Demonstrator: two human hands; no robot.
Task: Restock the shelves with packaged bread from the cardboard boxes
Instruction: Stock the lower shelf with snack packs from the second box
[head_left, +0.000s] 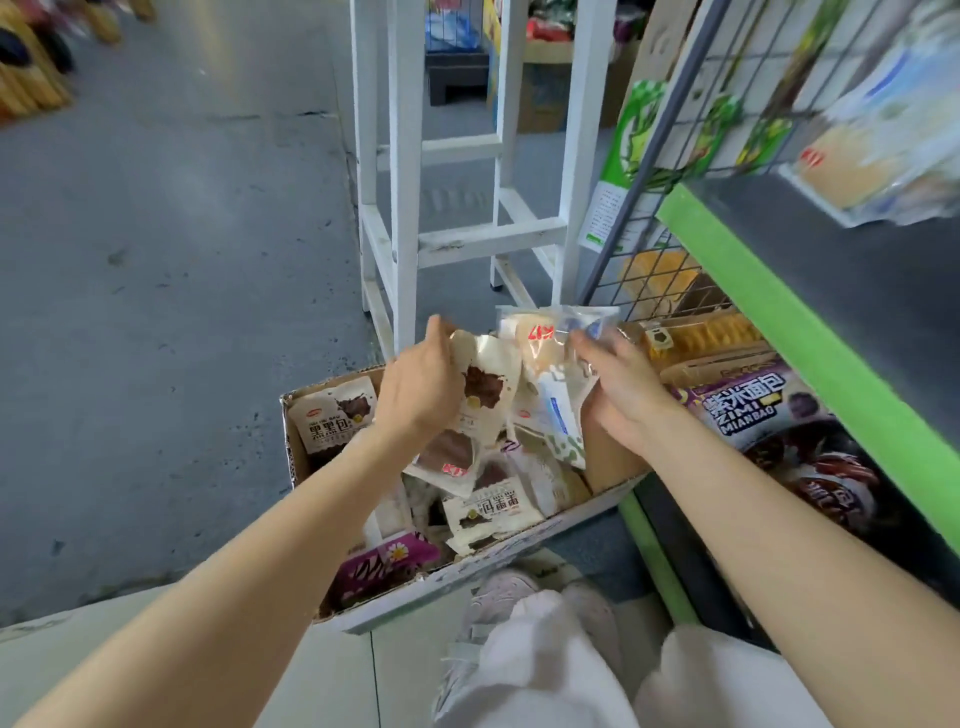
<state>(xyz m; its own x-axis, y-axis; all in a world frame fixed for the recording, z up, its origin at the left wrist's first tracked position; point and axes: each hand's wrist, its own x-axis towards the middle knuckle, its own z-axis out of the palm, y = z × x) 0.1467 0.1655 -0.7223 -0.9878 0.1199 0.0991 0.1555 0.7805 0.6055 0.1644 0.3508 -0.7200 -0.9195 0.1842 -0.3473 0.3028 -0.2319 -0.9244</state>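
Presently, two bread packs are held above an open cardboard box (306, 462) that sits on the floor (171, 291) against the foot of a green-edged shelf (810, 332). The left hand (421, 389) has its fingers curled round the top of a cream pack (485, 379) printed with dark bread; the fingertips are hidden behind the wrapper. The right hand (621, 392) pinches the upper part of a clear pack (550, 364) with red lettering, thumb on the near face, the other fingers behind it. Both packs hang upright, side by side and touching, over the far end of the box. Inside the box lie more packs in disorder: a cream one (332, 415) against the left wall, another (485, 512) near the middle, and a purple one (384, 566) with a daisy at the near end. To the right, the lower shelf carries a purple bag (753, 405) and yellow biscuits (711, 332) behind a wire grid (660, 265). A pale pack (872, 161) lies on the upper shelf, blurred. A white wooden frame (462, 239) stands beyond the box. The person's light trousers (540, 670) and a shoe (498, 597) show at the bottom edge.
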